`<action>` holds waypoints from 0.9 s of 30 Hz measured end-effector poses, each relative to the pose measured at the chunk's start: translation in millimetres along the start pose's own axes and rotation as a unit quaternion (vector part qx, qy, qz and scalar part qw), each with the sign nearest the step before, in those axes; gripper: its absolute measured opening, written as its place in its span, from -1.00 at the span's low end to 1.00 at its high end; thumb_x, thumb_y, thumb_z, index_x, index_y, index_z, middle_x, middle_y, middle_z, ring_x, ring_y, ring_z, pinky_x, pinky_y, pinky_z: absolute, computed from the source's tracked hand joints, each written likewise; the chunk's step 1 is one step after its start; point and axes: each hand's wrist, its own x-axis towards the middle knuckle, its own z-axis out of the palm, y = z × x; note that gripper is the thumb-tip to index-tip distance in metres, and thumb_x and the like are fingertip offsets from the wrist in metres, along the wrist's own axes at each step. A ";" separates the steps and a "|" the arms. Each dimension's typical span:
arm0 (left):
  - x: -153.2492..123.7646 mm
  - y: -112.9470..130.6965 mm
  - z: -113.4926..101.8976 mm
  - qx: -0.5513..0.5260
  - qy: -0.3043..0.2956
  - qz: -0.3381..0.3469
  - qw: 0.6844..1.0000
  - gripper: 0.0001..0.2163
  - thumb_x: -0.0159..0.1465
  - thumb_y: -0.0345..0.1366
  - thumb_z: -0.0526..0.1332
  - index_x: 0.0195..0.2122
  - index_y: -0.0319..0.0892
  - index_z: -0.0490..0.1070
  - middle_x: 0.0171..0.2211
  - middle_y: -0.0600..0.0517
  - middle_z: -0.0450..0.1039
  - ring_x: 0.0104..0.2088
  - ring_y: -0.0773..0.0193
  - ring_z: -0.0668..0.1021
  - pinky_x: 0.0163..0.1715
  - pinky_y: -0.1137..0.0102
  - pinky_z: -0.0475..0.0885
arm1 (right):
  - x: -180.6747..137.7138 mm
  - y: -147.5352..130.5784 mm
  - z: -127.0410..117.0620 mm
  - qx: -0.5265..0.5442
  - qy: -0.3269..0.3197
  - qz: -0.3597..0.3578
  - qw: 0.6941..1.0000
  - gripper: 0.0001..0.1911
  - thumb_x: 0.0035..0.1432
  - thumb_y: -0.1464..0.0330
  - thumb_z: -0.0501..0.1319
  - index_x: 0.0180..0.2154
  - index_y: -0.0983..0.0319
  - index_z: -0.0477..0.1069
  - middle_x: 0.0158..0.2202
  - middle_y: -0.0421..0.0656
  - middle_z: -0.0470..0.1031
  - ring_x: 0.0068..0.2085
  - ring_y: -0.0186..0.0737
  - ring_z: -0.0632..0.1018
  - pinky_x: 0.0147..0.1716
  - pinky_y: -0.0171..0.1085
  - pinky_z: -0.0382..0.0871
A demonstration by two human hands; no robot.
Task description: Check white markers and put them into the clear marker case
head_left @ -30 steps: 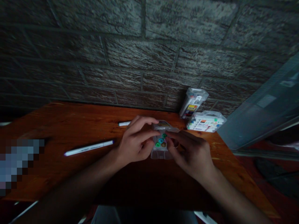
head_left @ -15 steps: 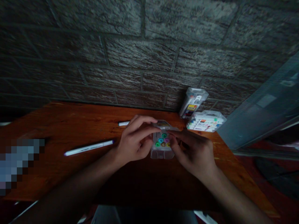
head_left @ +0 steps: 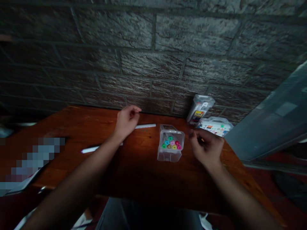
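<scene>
L hand, i.e. left hand [head_left: 127, 119], hovers over the far-middle of the desk [head_left: 134, 172]. Fingers are curled in w/ thumb against the fingertips, nothing seen in it. Its fingertips sit just beside the left end of a white marker [head_left: 145, 126]; can't tell if touching.

R hand, i.e. right hand [head_left: 207, 145], is raised right of centre w/ fingers half curled. Can't tell if anything small is pinched, too dark.

Between the hands, closer to the right one and apart from both: clear marker box [head_left: 170, 150], standing upright on the desk, lid [head_left: 168, 128] tipped back on the far side, coloured caps [head_left: 171, 143] showing (green, blue, pink, yellow, brown).

Second marker [head_left: 90, 149] lies left of the box, its right end hidden by the L forearm.

Far right vs. the brick wall [head_left: 153, 48]: upright case [head_left: 200, 108] leaning on the wall, flat case [head_left: 215, 126] lying just in front of it, partly behind the R hand. A grey panel [head_left: 275, 118] slants along the desk's right edge.
</scene>
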 end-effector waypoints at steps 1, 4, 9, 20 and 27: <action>1.5 -2.0 -0.3 0.016 -0.042 -0.013 0.999 -0.73 0.30 -0.43 0.16 -0.06 -0.21 0.61 -0.11 -0.06 0.68 -0.11 0.15 0.65 0.00 0.31 0.52 | 0.2 3.5 1.3 0.010 -0.005 0.011 1.000 -0.53 0.38 0.21 0.23 -0.59 0.20 0.44 -0.72 -0.26 0.31 -0.66 -0.35 0.33 -0.61 -0.32 0.16; 4.8 -9.9 -2.4 0.047 -0.118 -0.032 0.991 -0.74 0.23 -0.44 0.23 -0.12 -0.19 0.66 -0.17 -0.06 0.71 -0.14 0.11 0.69 -0.02 0.32 0.54 | 0.9 13.6 4.9 0.021 -0.008 0.023 0.999 -0.55 0.36 0.21 0.23 -0.58 0.21 0.45 -0.70 -0.26 0.33 -0.65 -0.35 0.33 -0.61 -0.33 0.16; 9.5 -28.7 -16.5 0.093 -0.198 -0.063 0.974 -0.66 0.12 -0.48 0.24 -0.08 -0.23 0.66 -0.10 -0.13 0.71 -0.06 0.04 0.69 0.01 0.30 0.53 | 1.5 28.0 10.2 0.032 -0.022 0.043 0.998 -0.61 0.32 0.21 0.24 -0.53 0.23 0.54 -0.71 -0.26 0.34 -0.67 -0.34 0.30 -0.63 -0.31 0.10; -0.5 -28.7 -60.9 0.076 -0.439 -0.084 0.891 -0.72 -0.04 -0.25 0.35 -0.26 -0.13 0.58 -0.34 0.06 0.63 -0.30 0.17 0.63 -0.37 0.43 0.44 | 0.4 42.5 17.6 0.050 -0.059 0.069 0.995 -0.61 0.28 0.20 0.24 -0.54 0.23 0.54 -0.72 -0.26 0.29 -0.66 -0.35 0.26 -0.63 -0.30 0.07; -18.6 -47.2 -84.5 0.064 -0.498 -0.098 0.859 -0.64 -0.10 -0.14 0.47 -0.29 -0.14 0.52 -0.35 0.05 0.57 -0.32 0.17 0.58 -0.35 0.40 0.42 | 0.3 44.3 19.0 0.064 -0.059 0.082 0.993 -0.62 0.26 0.20 0.26 -0.54 0.23 0.55 -0.71 -0.26 0.31 -0.66 -0.34 0.26 -0.64 -0.29 0.07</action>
